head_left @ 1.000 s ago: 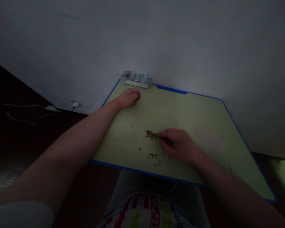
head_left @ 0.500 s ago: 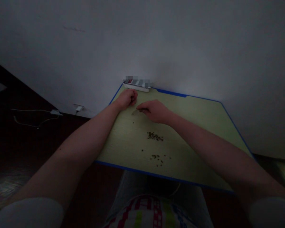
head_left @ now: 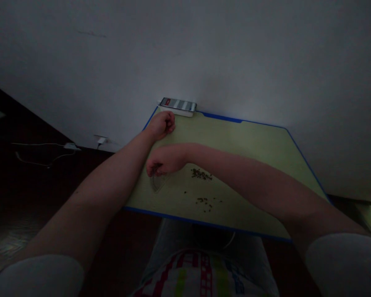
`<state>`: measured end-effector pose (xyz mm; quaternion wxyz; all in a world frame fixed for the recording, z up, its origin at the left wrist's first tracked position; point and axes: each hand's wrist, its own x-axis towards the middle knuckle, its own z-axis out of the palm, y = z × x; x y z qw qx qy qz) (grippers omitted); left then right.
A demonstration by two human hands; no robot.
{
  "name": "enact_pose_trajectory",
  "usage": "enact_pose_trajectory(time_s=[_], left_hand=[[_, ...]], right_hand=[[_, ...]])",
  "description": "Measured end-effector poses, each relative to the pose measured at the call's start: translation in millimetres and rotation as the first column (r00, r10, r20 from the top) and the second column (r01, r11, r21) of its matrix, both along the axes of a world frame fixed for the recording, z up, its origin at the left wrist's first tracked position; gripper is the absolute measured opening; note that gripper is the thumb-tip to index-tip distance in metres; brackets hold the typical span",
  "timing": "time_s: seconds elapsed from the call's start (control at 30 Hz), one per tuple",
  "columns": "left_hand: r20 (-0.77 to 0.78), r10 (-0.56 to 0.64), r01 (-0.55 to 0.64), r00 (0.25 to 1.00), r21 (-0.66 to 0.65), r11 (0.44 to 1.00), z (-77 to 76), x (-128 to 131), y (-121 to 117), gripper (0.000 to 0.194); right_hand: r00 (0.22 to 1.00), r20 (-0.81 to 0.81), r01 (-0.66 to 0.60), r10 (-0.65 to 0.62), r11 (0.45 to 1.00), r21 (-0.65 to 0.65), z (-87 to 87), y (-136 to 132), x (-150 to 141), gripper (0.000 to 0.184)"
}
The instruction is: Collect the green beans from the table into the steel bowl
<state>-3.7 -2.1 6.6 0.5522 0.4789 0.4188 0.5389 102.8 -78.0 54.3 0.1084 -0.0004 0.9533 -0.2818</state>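
Fairly near the table's left edge [head_left: 151, 117], the right hand [head_left: 167, 159] pinches a clear piece [head_left: 156, 183], left hand [head_left: 161, 124] curled.

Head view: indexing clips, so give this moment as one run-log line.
left hand: curled, on board; right hand: holding clear piece; dark bits: two clusters, strays

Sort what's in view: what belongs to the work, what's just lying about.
Seems part of the work:
right hand, holding a clear flat piece
small dark bits
blue-edged tabletop

Seems just lying about:
phone
white plug
pale cable
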Motion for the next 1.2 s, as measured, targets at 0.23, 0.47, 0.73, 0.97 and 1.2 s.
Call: enact_pose_trajectory(time_s=[0.23, 0.47, 0.73, 0.97, 1.2], left_hand=[[-0.042, 0.003, -0.004, 0.999, -0.023, 1.000, 0.3, 1, 2, 0.007], [-0.040, -0.011, 0.011, 0.999, 0.004, 1.000, 1.1, 2, 0, 0.008], [-0.058, -0.025, 0.026, 0.998, 0.009, 1.000, -1.4, 2, 3, 0.012], [-0.027, -0.019, 0.019, 0.999, 0.003, 1.000, -2.4, 2, 4, 0.012], [-0.045, -0.009, 0.009, 0.999, -0.002, 1.000, -0.6, 3, 2, 0.012]], right_hand=[[0.999, 0.035, 0.004, -0.004, 1.000, 0.001, 7.7, -24, 24, 0.027], [0.964, 0.001, 0.266, -0.267, 0.960, -0.084, 18.3, -2, 50, 0.031], [0.947, 0.042, 0.320, -0.318, 0.945, -0.073, -2.2, 4, 55, 0.028], [0.966, 0.037, 0.257, -0.255, 0.963, -0.078, 0.9, -10, 47, 0.028], [0.985, -0.003, 0.170, -0.171, 0.983, -0.065, -0.5, -24, 43, 0.030]])
